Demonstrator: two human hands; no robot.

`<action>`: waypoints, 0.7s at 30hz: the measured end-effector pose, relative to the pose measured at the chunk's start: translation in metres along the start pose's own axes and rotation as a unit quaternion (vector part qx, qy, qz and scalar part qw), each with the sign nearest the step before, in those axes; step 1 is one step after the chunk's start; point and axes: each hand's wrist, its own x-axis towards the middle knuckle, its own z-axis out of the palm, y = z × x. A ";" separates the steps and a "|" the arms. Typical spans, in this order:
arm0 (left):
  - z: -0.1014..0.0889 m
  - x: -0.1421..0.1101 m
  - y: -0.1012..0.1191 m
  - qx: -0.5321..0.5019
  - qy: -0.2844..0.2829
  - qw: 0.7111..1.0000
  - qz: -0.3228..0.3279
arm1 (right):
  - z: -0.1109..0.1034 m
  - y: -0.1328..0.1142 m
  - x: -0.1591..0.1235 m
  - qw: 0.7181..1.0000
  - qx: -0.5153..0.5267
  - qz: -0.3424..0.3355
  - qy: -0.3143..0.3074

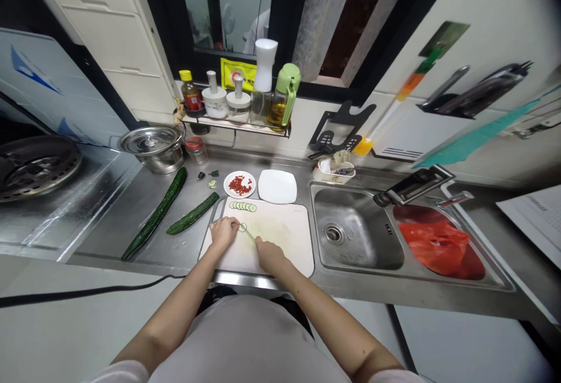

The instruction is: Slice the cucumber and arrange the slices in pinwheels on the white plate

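My right hand (270,255) is closed around the handle of a small knife (249,234), whose blade points up and left over the white cutting board (289,242). At the blade's tip is a thin round cucumber slice (242,228). The fingers of my left hand (224,233) pinch that slice at its left edge. A row of overlapping cucumber slices (242,206) lies along the board's top edge. Left of the board, a cut length of cucumber (193,214) and a whole long cucumber (155,213) lie on the steel counter.
Behind the board stand a plate of chopped red pieces (239,185) and a white square plate (277,186). To the right is a sink (357,248) with a red plastic bag (433,245) in its second basin. A lidded steel pot (153,148) stands at the back left.
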 end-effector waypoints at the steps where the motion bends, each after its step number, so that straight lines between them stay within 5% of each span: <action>1: 0.000 0.000 0.000 0.001 -0.001 1.000 0.000 | -0.001 0.000 0.000 1.000 -0.005 0.000 0.001; 13: 0.001 0.001 0.000 0.008 -0.005 1.000 -0.004 | -0.002 0.005 0.008 0.997 -0.069 -0.009 0.036; 21: 0.002 -0.003 0.001 0.009 0.000 1.000 0.004 | 0.007 0.021 -0.011 0.998 -0.044 0.010 0.045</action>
